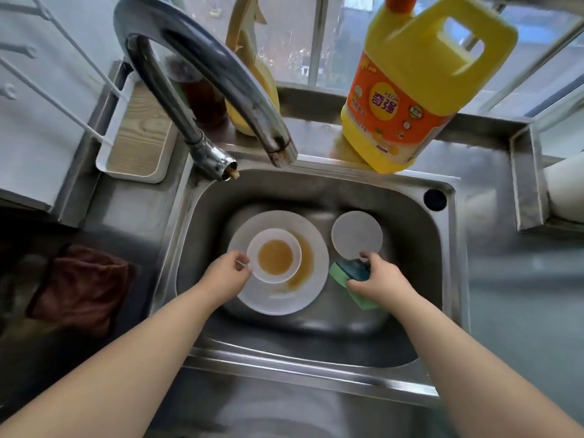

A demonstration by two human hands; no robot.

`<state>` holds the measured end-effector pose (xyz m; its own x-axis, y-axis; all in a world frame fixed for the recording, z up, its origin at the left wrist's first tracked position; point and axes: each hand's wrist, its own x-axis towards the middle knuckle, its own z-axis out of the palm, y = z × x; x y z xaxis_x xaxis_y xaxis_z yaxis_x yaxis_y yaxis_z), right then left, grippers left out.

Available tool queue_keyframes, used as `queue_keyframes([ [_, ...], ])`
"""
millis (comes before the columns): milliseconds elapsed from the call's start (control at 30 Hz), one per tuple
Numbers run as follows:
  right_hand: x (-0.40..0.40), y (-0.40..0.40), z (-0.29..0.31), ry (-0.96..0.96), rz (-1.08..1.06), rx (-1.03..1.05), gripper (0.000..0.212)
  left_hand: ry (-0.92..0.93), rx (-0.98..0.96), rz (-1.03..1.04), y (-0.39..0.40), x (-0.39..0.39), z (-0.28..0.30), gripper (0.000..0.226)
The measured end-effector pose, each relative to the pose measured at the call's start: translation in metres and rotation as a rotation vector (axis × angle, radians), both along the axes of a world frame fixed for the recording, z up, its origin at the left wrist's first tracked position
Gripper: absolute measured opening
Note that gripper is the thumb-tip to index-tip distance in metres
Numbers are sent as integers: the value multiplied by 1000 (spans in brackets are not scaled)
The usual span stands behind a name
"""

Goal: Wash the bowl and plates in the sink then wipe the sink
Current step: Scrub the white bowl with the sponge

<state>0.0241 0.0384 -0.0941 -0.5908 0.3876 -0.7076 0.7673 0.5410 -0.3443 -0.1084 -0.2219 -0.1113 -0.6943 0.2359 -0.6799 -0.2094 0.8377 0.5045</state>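
Stainless steel counter under a window, and the steel sink (448, 248) is sunk into its middle with the curved faucet (202, 67) arching in from the back left corner. In the basin's centre lies your large white plate (278, 298), smeared with brown liquid, and the small white bowl (274, 256) sits on it holding a brown puddle. Your left hand (226, 273) pinches the bowl's near left rim, thumb and fingers closed on the edge. Toward the basin's right side lies the small white plate (356, 235). Your right hand (376, 279) curls around a green-and-blue sponge (354, 273), fingertips touching that small plate's near edge. The yellow detergent bottle (410, 86) stands on the back ledge; a brown cloth (82, 286) lies on the counter's left side.
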Motion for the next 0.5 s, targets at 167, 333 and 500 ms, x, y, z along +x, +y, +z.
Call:
queue_keyframes([
  [167,-21,-28,14,205,66,-18,63,1,-76,-13,6,-9,-7,30],
  [333,-29,-43,3,156,-22,-86,66,-125,-110,73,12,-18,-21,46],
  [500,-21,-53,-1,187,-122,-173,61,-238,34,209,23,-18,-31,26],
])
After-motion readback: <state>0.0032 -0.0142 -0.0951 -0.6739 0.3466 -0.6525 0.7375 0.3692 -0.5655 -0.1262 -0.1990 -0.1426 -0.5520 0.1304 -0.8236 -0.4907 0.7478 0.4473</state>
